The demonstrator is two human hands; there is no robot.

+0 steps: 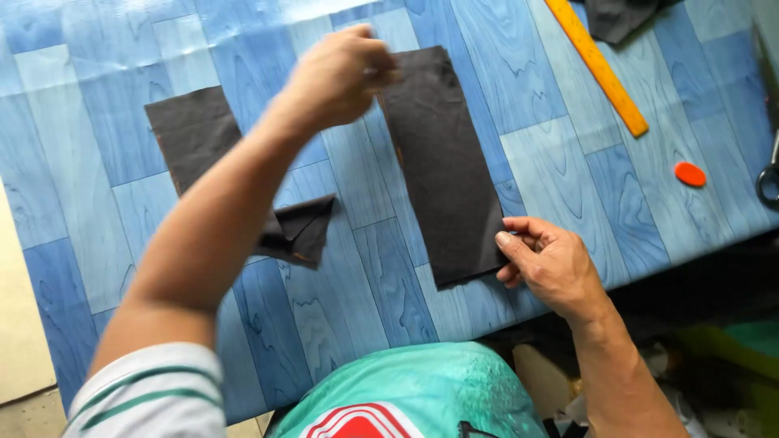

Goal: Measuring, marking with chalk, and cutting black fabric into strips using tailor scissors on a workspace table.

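A long black fabric strip [442, 162] lies on the blue wood-pattern table cover [560, 178]. My left hand [341, 77] pinches the strip's far left corner. Fingers of my right hand [548, 264] grip its near right corner. Both hands hold the same strip flat against the surface. A second black fabric piece [191, 130] lies to the left, partly hidden under my left forearm. A small folded black piece [302, 229] sits beside that forearm.
An orange ruler [599, 66] lies diagonally at the upper right, with dark cloth [618, 16] past its far end. A small orange chalk piece [690, 173] rests near scissors handles [769, 180] at the right edge. The table's near edge runs by my lap.
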